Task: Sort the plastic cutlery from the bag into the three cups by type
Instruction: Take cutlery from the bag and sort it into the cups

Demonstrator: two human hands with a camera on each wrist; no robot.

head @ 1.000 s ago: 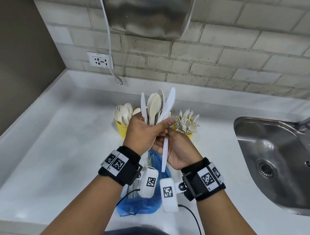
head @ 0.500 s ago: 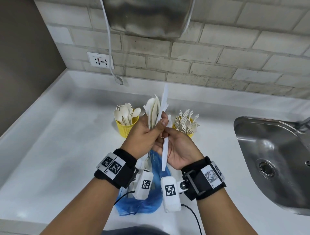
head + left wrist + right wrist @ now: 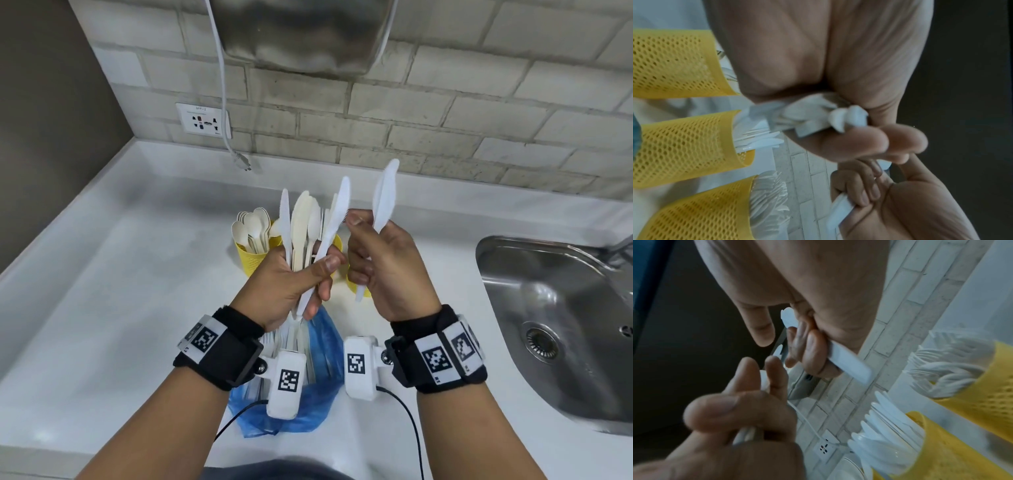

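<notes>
My left hand (image 3: pixel 301 284) grips an upright bundle of white and cream knives (image 3: pixel 303 226) above the blue bag (image 3: pixel 322 404). Just to its right, my right hand (image 3: pixel 380 253) holds a single white knife (image 3: pixel 385 195), blade up and apart from the bundle. Three yellow mesh cups stand behind the hands. The left cup (image 3: pixel 253 262) holds spoons, the middle cup (image 3: pixel 337 244) is mostly hidden, and only a sliver of the right cup (image 3: pixel 352 287) shows. In the left wrist view the cups (image 3: pixel 684 146) line up at the left, and the bundle's handles (image 3: pixel 813 118) stick out of my fist.
A steel sink (image 3: pixel 565 325) is sunk into the white counter (image 3: pixel 120 291) at the right. On the brick wall are a socket (image 3: pixel 203 120), a hanging white cable with a plug (image 3: pixel 243 162) and a metal box (image 3: pixel 301 34) above.
My right hand has drawn one white knife out of the bundle and moved it up and to the right. The hands, touching before, are now apart.
</notes>
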